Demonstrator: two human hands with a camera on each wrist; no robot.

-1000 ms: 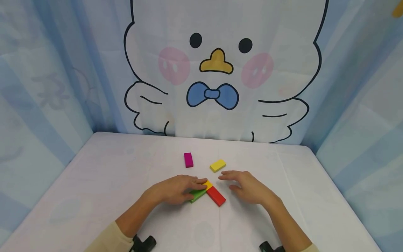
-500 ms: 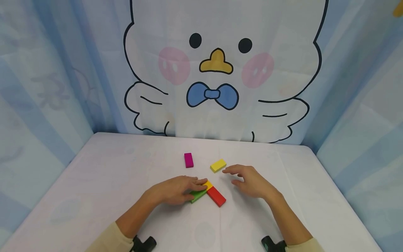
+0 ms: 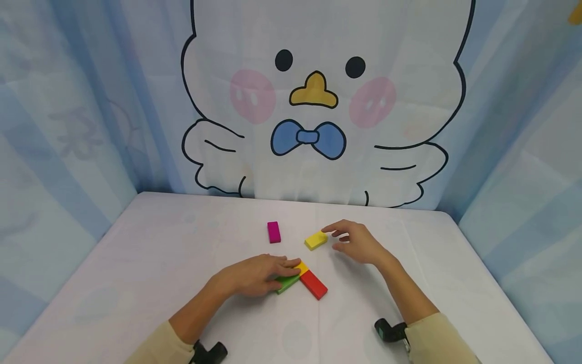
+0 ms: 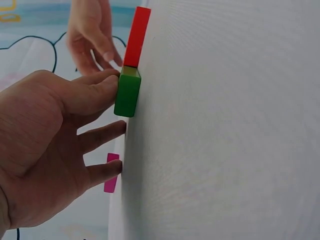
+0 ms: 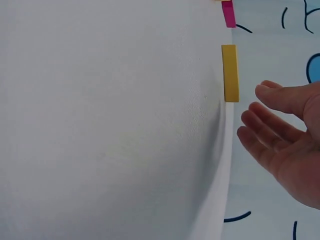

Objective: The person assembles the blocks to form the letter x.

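My left hand [image 3: 256,275] is just left of the red block [image 3: 313,285], fingers extended and spread; thumb and forefinger rest on the green block [image 3: 287,284], and another finger reaches the orange block [image 3: 302,268]. Pressing lightly or firmly, can't tell. My right hand [image 3: 356,243] is beyond the red block and to its right, released, fingers loosely bent, thumb apart from them. Its fingertips are near the yellow block [image 3: 316,240]; right wrist view shows a gap between.

Orange touches the red block's far-left end. Green lies left of the red block, angled to it, partly under my fingers. Yellow sits flat beyond the red block, well apart from it. Magenta block [image 3: 274,232] lies farther off, beyond and left of red.

All on the white-covered table [image 3: 218,227]. Nearer me than red: beige sleeves [image 3: 438,338], black wrist devices [image 3: 391,330]. Beyond red, past the table: pale blue curtain [image 3: 97,151], cartoon bird print with blue bow tie [image 3: 308,137].
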